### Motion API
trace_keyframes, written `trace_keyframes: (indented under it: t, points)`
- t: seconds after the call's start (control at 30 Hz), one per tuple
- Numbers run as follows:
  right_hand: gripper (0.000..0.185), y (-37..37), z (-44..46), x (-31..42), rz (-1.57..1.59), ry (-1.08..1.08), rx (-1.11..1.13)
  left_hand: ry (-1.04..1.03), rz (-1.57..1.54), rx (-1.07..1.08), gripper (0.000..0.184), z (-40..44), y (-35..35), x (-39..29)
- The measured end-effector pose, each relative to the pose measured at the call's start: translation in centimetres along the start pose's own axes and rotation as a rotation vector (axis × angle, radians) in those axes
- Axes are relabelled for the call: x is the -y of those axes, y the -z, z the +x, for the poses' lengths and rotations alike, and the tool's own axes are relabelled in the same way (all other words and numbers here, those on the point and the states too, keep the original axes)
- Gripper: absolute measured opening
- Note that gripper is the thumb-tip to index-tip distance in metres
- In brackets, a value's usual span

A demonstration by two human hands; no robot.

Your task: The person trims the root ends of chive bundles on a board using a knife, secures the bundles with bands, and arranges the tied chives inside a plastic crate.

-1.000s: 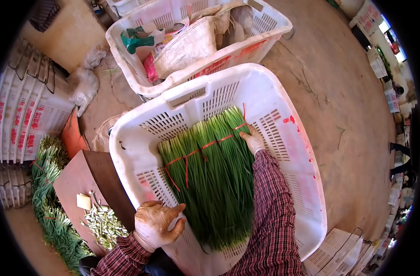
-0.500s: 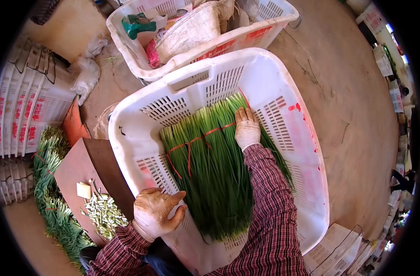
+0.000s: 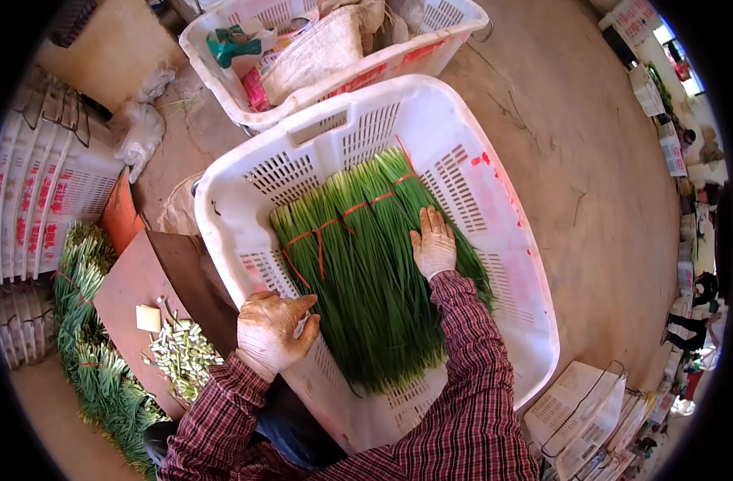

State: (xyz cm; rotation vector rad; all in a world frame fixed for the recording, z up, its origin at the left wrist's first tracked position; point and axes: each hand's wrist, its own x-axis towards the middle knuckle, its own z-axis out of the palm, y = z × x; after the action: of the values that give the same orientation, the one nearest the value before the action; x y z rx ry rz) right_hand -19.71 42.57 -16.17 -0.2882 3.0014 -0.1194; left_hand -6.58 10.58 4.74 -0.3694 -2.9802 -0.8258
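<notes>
Bundles of long green garlic chives (image 3: 366, 289), tied with red bands, lie side by side in a white plastic crate (image 3: 511, 232). Their pale ends point to the crate's far wall. My right hand (image 3: 435, 244), in a thin whitish glove, rests flat on the right-hand chives, fingers stretched out. At the crate's near left rim is my left hand (image 3: 274, 327), in a stained glove. Its thumb and forefinger stand apart with nothing between them; its other fingers are partly hidden.
Beyond stands another crate (image 3: 382, 76) holding sacks and a green tool (image 3: 232, 48). To the left are a brown board (image 3: 134, 297) with cut stem ends (image 3: 182, 357), more chives (image 3: 102, 369) on the floor and stacked crates (image 3: 46, 184). More crates (image 3: 579, 409) lie at lower right.
My right hand has slid from near the pale ends down the chives toward me. The left hand stays by the rim, its thumb and forefinger slightly closer. The view has shifted a little.
</notes>
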Motion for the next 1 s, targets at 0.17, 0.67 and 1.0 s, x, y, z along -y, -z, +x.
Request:
trace_keyframes:
  t: [0.17,0.67,1.0]
  points:
    - [0.061,-1.6,0.3,-0.1,-0.016,-0.013,-0.056,-0.009,-0.055,-0.034,0.021,-0.2,0.1,0.1]
    - [0.068,-3.0,-8.0,0.7,-0.196,-0.092,0.020,-0.041,-0.013,-0.074,0.022,-0.5,-0.5,0.4]
    - [0.072,-4.3,-13.8,5.9,0.014,-0.287,-0.125,-0.065,-0.045,-0.124,0.021,-0.8,-0.8,0.7]
